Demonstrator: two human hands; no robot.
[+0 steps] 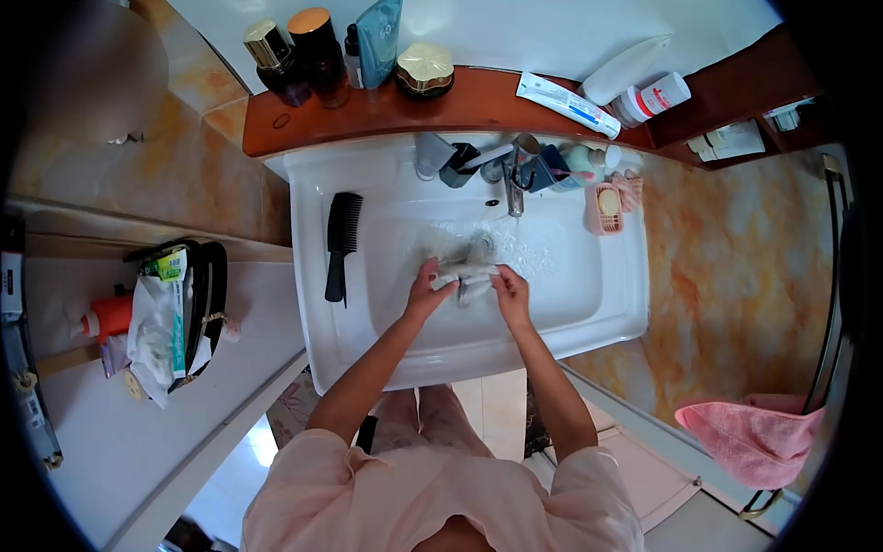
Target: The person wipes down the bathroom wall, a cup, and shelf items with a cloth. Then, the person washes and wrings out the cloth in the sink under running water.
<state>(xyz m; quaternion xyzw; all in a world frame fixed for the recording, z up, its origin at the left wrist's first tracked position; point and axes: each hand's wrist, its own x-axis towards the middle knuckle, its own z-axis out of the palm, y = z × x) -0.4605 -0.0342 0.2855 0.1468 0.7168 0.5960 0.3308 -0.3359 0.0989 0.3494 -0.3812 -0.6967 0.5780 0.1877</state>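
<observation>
Over the white sink [363, 317], my left hand [430, 291] and my right hand [510, 293] grip opposite ends of a wet, whitish piece of cloth [469, 276]. Its exact kind I cannot make out. Fingers of both hands are closed on the fabric, which sags a little between them. Behind it, water runs from the metal faucet [518, 179] and splashes around the drain [484, 241]. A black comb [341, 247] lies on the sink's left side, apart from my left hand.
A pink soap dish [605, 212] sits at the sink's right rim. Cups and bottles crowd around the faucet. Above, a wooden shelf [497, 110] bears several bottles, a jar [425, 72] and a toothpaste tube [568, 105]. A pink towel [754, 442] hangs at right; a filled basket [175, 317] stands left.
</observation>
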